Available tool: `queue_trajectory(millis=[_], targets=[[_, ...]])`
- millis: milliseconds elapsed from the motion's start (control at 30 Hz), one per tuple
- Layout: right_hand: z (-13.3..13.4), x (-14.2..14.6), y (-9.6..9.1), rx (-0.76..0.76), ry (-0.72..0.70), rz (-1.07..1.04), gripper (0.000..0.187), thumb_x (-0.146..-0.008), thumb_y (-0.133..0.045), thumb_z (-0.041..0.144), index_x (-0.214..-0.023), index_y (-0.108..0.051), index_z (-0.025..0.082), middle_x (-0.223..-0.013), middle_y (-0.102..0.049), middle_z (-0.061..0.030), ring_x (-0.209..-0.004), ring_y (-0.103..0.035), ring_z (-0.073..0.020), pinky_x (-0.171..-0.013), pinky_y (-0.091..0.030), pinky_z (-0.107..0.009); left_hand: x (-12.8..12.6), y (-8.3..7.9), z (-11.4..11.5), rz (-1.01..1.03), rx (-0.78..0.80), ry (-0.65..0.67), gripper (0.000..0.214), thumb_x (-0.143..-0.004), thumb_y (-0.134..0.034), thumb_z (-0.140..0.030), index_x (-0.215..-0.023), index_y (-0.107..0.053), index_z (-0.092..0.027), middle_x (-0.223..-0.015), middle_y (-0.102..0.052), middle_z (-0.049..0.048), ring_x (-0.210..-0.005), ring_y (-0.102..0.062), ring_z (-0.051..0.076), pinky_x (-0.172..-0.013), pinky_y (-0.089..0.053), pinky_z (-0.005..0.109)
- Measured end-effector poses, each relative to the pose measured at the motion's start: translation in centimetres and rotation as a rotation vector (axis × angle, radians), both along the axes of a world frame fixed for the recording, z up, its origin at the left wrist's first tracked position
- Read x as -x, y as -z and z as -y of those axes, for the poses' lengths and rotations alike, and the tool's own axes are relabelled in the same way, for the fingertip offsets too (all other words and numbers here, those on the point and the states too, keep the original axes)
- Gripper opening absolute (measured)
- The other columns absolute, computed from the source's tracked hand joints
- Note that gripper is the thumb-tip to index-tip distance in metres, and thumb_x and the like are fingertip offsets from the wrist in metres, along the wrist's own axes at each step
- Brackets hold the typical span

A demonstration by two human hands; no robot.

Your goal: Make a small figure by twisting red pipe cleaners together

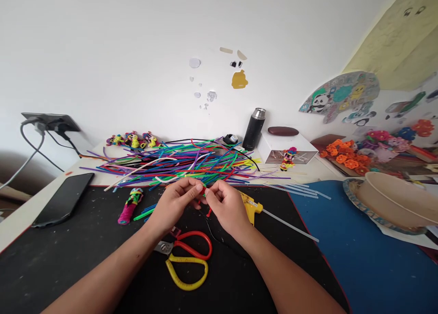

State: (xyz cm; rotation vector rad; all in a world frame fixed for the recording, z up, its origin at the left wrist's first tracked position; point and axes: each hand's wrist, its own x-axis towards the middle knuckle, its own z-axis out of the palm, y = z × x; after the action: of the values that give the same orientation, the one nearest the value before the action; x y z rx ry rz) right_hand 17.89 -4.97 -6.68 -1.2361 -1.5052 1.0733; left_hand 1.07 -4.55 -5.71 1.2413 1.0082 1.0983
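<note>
My left hand [174, 203] and my right hand [230, 209] meet at the middle of the black mat. Fingertips of both hands are pinched on a small bent red pipe cleaner piece [203, 191], mostly hidden by the thumbs. A bit of green shows beside it. Below the hands lie scissors [188, 259] with one red and one yellow handle, blades partly under my left wrist. A yellow glue gun [252, 207], partly behind my right hand, has a long clear glue stick [290, 225] in its back. A pink pipe cleaner figure [126, 213] lies left of my left hand.
Behind the hands spreads a heap of colourful pipe cleaners [191, 161]. A phone [65, 199] lies at left. Farther back stand a black flask [253, 131], a white box [290, 146] and a small finished figure [288, 159]. A bowl [400, 198] sits at right.
</note>
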Motion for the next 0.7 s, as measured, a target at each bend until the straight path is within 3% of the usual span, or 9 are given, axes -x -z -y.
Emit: queue_trajectory(millis=[333, 700], targets=[[0.11, 0.0, 0.15, -0.023, -0.015, 0.03, 0.025, -0.093, -0.062, 0.037, -0.073, -0.055, 0.024, -0.057, -0.058, 0.0038, -0.049, -0.051, -0.0133, -0.051, -0.034, -0.026, -0.02, 0.18, -0.08, 0.096, 0.049, -0.011, 0.029, -0.084, -0.083, -0.045, -0.084, -0.074, -0.018, -0.075, -0.071, 0.002, -0.07, -0.067, 0.016, -0.062, -0.057, 0.024], [0.03, 0.04, 0.31, -0.024, -0.065, -0.029, 0.028, -0.095, -0.063, 0.044, -0.077, -0.059, 0.023, -0.065, -0.06, 0.0018, -0.057, -0.05, -0.0137, -0.054, -0.037, -0.026, 0.22, 0.7, -0.59, 0.373, 0.268, -0.051, 0.03, -0.067, -0.098, -0.033, -0.078, -0.077, -0.014, -0.07, -0.073, 0.0023, -0.061, -0.069, 0.012, -0.059, -0.06, 0.018]])
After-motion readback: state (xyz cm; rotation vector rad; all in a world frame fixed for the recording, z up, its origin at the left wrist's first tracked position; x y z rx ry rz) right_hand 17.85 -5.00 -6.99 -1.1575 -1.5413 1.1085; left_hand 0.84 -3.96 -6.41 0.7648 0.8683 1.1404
